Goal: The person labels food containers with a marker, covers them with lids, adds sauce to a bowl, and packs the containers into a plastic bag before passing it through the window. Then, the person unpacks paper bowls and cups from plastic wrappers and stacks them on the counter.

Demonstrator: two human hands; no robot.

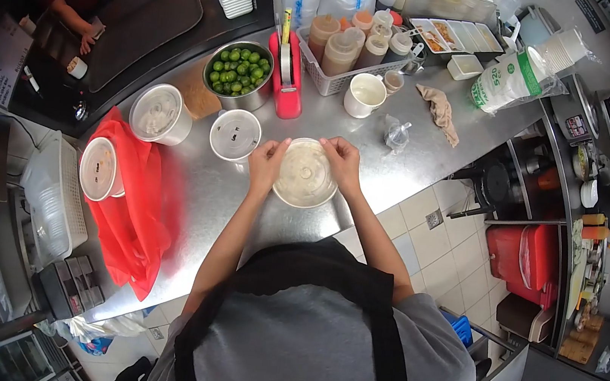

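A round takeaway bowl (307, 175) with a clear plastic lid stands near the front edge of the steel counter. My left hand (268, 160) pinches its rim on the left, and my right hand (341, 163) grips the rim on the other side. Just beyond my left hand is a smaller lidded cup (236, 135) with dark marks on its lid. Further left stands a larger lidded tub (160, 113). Another lidded container (100, 169) rests on a red plastic bag (134, 227).
Behind the bowl are a steel bowl of green limes (255, 97), a red tape dispenser (285, 89), a white cup (365, 95) and a basket of sauce bottles (337, 80). A cloth (438, 114) lies right. Across the counter, a person's hand (89, 36) shows near a black tray (149, 34).
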